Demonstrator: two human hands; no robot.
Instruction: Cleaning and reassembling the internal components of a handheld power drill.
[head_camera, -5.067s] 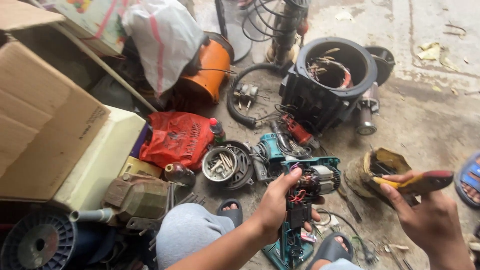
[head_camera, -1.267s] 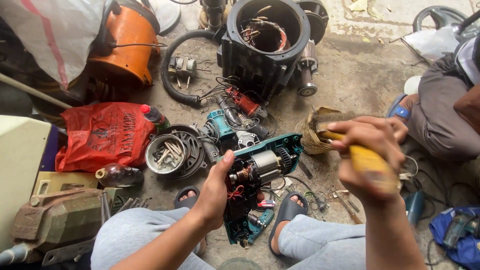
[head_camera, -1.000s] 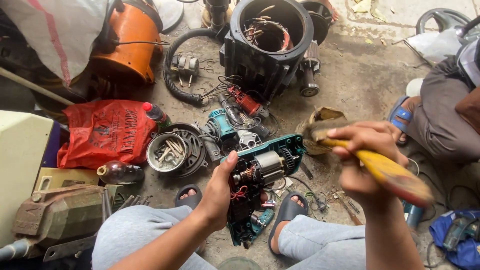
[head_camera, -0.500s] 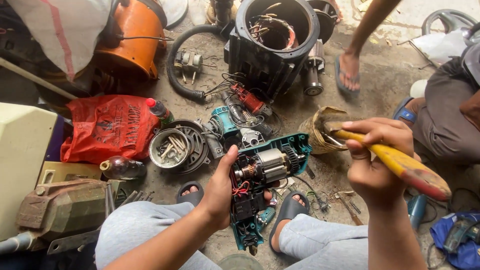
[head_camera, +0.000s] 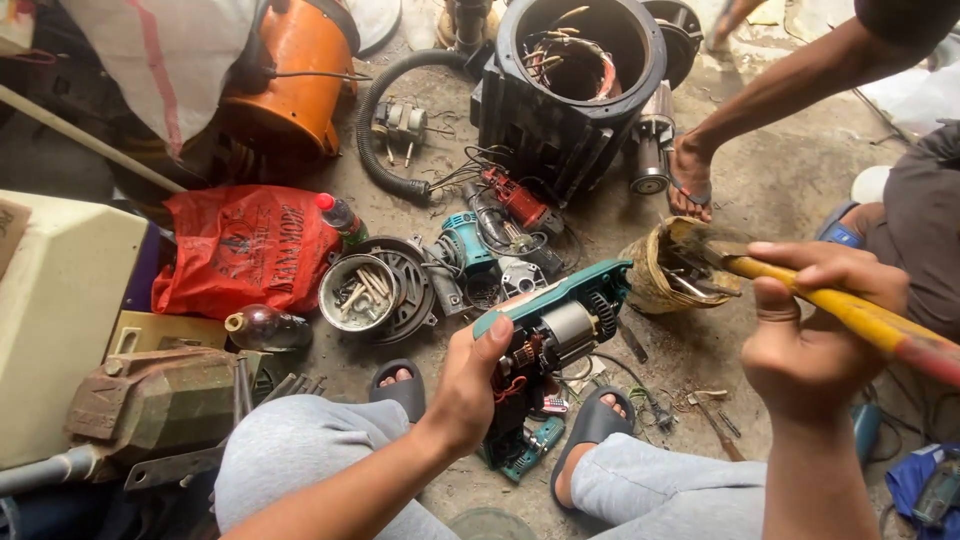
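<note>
An opened teal power tool (head_camera: 545, 345), its casing half removed to expose a silver motor armature, copper windings and red wires, lies tilted above the concrete floor between the seated person's sandalled feet, gripped at its lower part. A paintbrush (head_camera: 800, 285) with a yellow handle turning red at the far end points its worn, dusty bristles toward the tool's upper end.
</note>
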